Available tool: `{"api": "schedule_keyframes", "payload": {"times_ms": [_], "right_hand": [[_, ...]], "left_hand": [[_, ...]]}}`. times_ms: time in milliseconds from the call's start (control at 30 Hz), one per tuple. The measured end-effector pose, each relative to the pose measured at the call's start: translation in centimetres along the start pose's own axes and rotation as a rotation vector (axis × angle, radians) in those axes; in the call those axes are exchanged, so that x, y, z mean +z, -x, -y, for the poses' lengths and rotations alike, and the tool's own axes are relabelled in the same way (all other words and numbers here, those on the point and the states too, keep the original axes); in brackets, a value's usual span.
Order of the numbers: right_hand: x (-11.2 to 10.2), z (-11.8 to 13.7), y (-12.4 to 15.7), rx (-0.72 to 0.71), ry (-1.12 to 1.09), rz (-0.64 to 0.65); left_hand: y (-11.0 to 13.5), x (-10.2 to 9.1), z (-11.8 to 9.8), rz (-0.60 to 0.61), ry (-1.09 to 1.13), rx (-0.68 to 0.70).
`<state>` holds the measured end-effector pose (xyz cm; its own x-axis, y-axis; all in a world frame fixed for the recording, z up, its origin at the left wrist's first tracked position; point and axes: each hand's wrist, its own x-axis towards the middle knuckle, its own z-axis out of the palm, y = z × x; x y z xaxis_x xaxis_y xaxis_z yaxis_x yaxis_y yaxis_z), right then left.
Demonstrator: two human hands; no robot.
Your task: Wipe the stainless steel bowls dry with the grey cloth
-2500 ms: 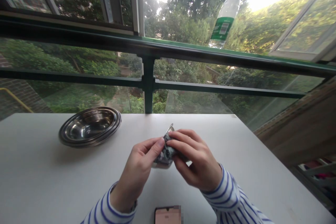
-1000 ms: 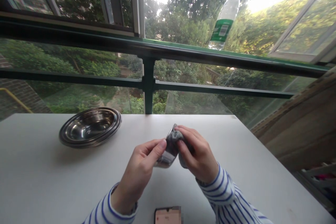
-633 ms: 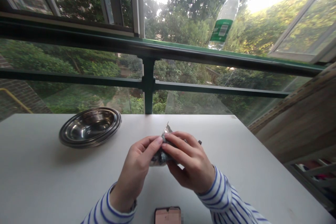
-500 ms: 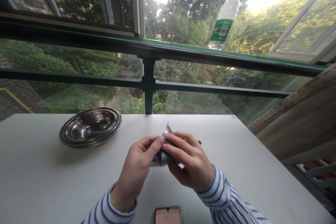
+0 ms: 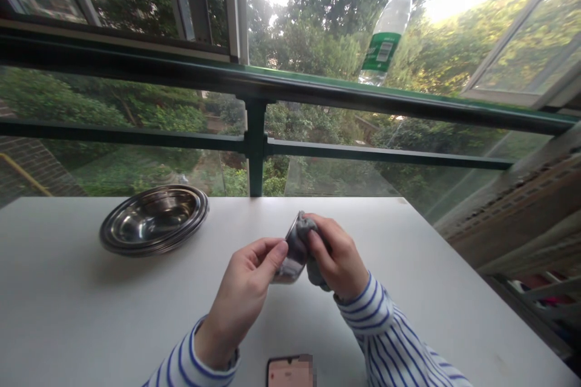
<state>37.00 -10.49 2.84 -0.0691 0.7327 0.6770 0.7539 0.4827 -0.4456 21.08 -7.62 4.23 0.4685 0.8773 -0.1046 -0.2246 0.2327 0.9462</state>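
Note:
Between thumb and fingers, my left hand (image 5: 247,287) grips the edge of a small shiny metal bowl (image 5: 295,257), which is tilted on its side above the table. My right hand (image 5: 338,254) is closed around a bunched grey cloth (image 5: 313,254). The cloth touches the bowl's upper rim and its right side. Part of the bowl is hidden behind the cloth and my fingers.
A stack of steel bowls (image 5: 154,224) stands at the left on the white table (image 5: 82,308). A phone (image 5: 288,372) lies at the near edge. Behind the table runs a dark green railing (image 5: 308,87), with a plastic bottle (image 5: 385,36) standing on it.
My right hand has shifted from lying over the bowl to gripping the cloth at its right rim, so more of the bowl shows. My left hand has barely moved.

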Motion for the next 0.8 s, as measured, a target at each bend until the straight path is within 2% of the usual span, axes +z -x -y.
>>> {"api": "schedule_keyframes", "payload": {"times_ms": [67, 100, 167, 267, 333, 400, 500, 567, 733, 800], "right_hand": [[0.2, -0.6, 0.0, 0.147, -0.038, -0.020], [0.1, -0.7, 0.0, 0.177, -0.049, -0.010], [0.0, -0.5, 0.1, 0.124, -0.050, 0.021], [-0.4, 0.5, 0.2, -0.092, -0.013, 0.077], [-0.3, 1.0, 0.2, -0.176, 0.013, 0.101], [-0.1, 1.1, 0.1, -0.165, 0.027, 0.083], [0.1, 0.7, 0.0, -0.029, 0.030, 0.008], [-0.1, 0.8, 0.0, 0.006, 0.037, 0.003], [-0.6, 1.9, 0.0, -0.191, 0.090, 0.137], [-0.4, 1.9, 0.1, -0.174, 0.099, 0.122]], "left_hand": [[0.1, 0.2, 0.0, 0.011, -0.007, -0.020], [0.1, 0.2, -0.1, 0.014, -0.006, -0.025], [0.1, 0.2, -0.1, 0.010, 0.000, -0.027], [0.0, -0.1, -0.1, 0.010, 0.022, -0.016], [-0.1, -0.2, -0.1, 0.010, 0.031, -0.003], [-0.1, -0.2, 0.0, 0.007, 0.031, -0.001], [0.0, 0.0, 0.0, 0.009, 0.024, -0.028], [0.0, 0.1, 0.0, 0.004, 0.033, -0.048], [-0.1, 0.0, 0.1, -0.009, 0.087, -0.017], [0.0, -0.1, 0.1, -0.015, 0.083, -0.013]]}}
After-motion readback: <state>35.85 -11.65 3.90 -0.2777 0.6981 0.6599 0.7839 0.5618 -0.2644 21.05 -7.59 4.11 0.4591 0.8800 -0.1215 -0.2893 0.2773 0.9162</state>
